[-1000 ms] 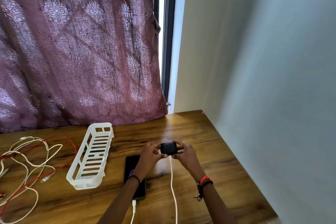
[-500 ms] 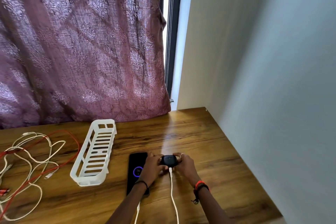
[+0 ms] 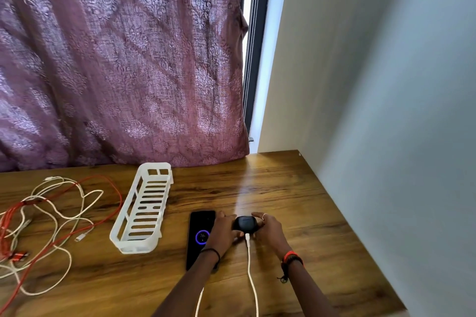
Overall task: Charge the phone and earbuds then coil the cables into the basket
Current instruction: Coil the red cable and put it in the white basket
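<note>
We are at the charging step, and it looks nearly finished. Both hands are at the small black rounded earbuds case, which sits on the wooden desk top in its right half, towards the near edge. Our left hand curls its fingers round the case's left side, and our right hand grips the right side, so the case is held between the two. A thin white cable runs from the near edge up to the case, and its plug sits in the case's near face. We cannot tell whether it is pushed fully home.

Just left of the case, partly under our left wrist, the black slab phone lies flat with a glowing ring on its screen. Its own white lead comes up from the near edge, so we judge it to be charging.

The white slotted plastic basket stands left of the phone, a little apart from it, and runs from mid-desk towards the far edge. Well left of it, by the left edge, lies a loose tangle of red and white cables, none of it coiled.

Next we should let go of the case without tugging its plug. Then we reach across to the tangle and separate one cable at a time. The loops cross each other, so pulling hard would only tighten the snarl.
</note>
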The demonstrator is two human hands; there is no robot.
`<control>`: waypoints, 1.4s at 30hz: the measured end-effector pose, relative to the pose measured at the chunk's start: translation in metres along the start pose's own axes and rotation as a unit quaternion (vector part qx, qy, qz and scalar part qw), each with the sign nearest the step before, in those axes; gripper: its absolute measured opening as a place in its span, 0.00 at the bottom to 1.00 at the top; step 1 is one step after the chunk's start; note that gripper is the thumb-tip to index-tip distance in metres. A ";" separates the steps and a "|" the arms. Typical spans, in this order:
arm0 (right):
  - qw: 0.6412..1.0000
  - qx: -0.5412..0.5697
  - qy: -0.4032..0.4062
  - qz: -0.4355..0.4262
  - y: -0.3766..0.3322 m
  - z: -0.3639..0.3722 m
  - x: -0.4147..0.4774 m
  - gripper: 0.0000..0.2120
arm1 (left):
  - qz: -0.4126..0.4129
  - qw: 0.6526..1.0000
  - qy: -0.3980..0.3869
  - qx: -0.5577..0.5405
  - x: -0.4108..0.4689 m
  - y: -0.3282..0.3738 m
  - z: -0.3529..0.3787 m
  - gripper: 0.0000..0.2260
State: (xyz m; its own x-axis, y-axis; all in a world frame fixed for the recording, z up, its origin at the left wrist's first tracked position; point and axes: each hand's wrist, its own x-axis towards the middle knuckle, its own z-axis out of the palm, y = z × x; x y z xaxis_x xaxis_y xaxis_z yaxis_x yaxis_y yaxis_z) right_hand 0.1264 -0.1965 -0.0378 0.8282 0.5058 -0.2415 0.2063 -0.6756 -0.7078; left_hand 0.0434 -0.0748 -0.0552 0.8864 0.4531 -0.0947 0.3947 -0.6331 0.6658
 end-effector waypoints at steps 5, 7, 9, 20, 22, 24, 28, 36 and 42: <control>0.999 0.025 0.020 0.018 -0.003 -0.009 0.003 0.27 | -0.005 1.000 0.011 0.005 -0.003 0.004 -0.022 0.17; 0.999 0.029 0.038 0.008 -0.010 -0.013 0.005 0.27 | -0.001 0.999 0.049 -0.013 -0.006 0.001 -0.038 0.16; 0.998 0.031 0.059 -0.005 -0.023 -0.016 0.007 0.25 | -0.004 0.995 0.089 -0.054 -0.010 -0.003 -0.056 0.16; 0.991 0.085 0.041 -0.095 -0.120 0.046 0.000 0.14 | -0.049 0.923 0.359 -0.126 -0.045 -0.062 -0.148 0.13; 0.992 0.085 0.013 -0.092 -0.135 0.067 -0.007 0.14 | -0.088 0.918 0.372 -0.106 -0.053 -0.080 -0.158 0.16; 0.992 0.095 -0.027 -0.080 -0.147 0.089 -0.011 0.14 | -0.119 0.920 0.363 -0.089 -0.059 -0.100 -0.163 0.18; 0.993 0.087 -0.062 -0.057 -0.170 0.128 -0.016 0.15 | -0.174 0.940 0.271 -0.114 -0.068 -0.132 -0.162 0.20; 0.994 0.106 0.001 -0.016 -0.197 0.181 -0.024 0.13 | -0.124 0.949 0.167 -0.236 -0.089 -0.145 -0.179 0.18; 0.993 0.105 0.049 0.036 -0.206 0.198 -0.028 0.09 | -0.124 0.956 0.114 -0.242 -0.091 -0.164 -0.184 0.22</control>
State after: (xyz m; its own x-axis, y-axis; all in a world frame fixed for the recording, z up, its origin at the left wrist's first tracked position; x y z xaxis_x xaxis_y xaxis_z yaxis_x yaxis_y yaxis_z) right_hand -0.0424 0.0346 -0.0169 0.8856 0.3986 -0.2386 0.0395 -0.5762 -0.8163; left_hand -0.1468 0.1034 -0.0195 0.6823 0.7116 -0.1677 0.3801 -0.1493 0.9128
